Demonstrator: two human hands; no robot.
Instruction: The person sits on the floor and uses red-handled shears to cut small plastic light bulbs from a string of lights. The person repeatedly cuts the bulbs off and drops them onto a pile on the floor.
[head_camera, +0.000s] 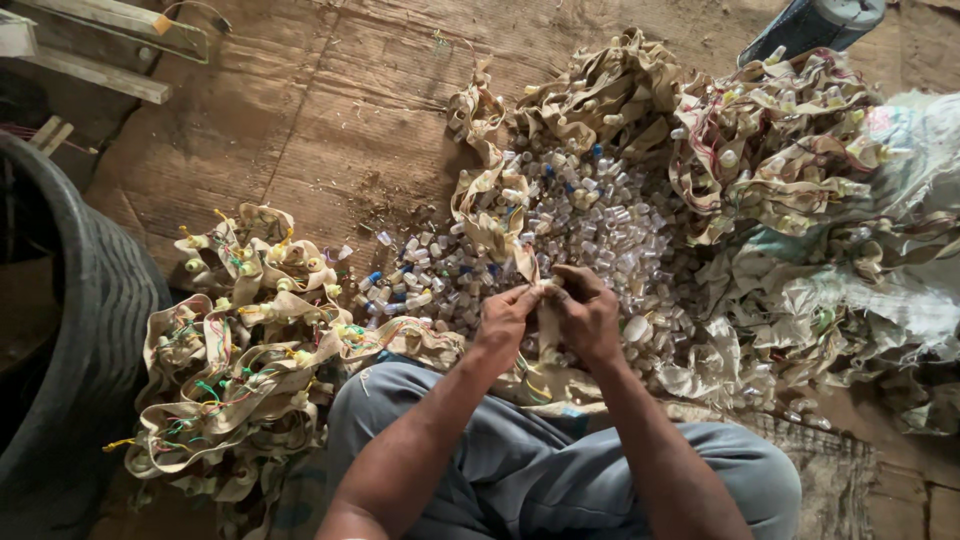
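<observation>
Beige fabric strip (497, 215) pinched by both hands; vials (600, 215) crowd beyond.

My long beige cloth strip (497, 215) is creased and limp. It snakes up over the heap of small clear plastic bottles (590, 215). Its near end is pinched upright.
</observation>
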